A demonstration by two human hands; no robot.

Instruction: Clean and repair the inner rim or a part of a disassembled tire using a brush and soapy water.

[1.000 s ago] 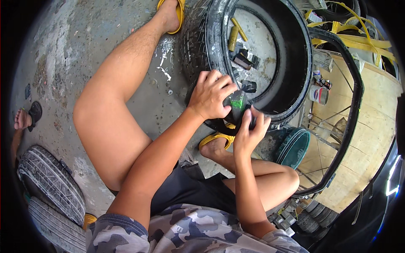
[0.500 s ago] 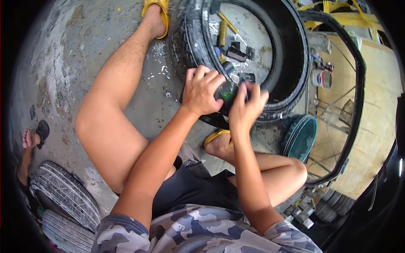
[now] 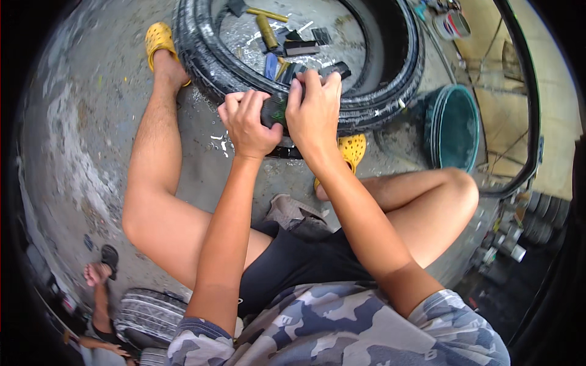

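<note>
At the near edge of a large black tire (image 3: 204, 73), my left hand (image 3: 250, 125) is closed on the left end of a black piece with a green mark (image 3: 276, 111). Its kind cannot be made out. My right hand (image 3: 314, 113) is closed at its right end, fingers curled and held together over the tire's near side. The hands hide most of the piece. Just beyond them, inside the tire's ring, lie black rubber-like pieces (image 3: 302, 47), a dull yellow cylinder (image 3: 267, 33), a thin yellow stick (image 3: 268, 14) and a blue item (image 3: 271, 66).
A teal bucket (image 3: 432, 131) stands right of the tire, with a black frame (image 3: 530, 146) and a white tub (image 3: 450, 25) beyond. My feet wear yellow clogs (image 3: 160, 43) on the wet concrete floor. Another person's foot (image 3: 96, 273) and more tires (image 3: 152, 314) are at lower left.
The view has shifted, so the tire appears farther left and higher. My hands are closer together on the black piece, and my right fingers, blurred and apart before, are now pressed together.
</note>
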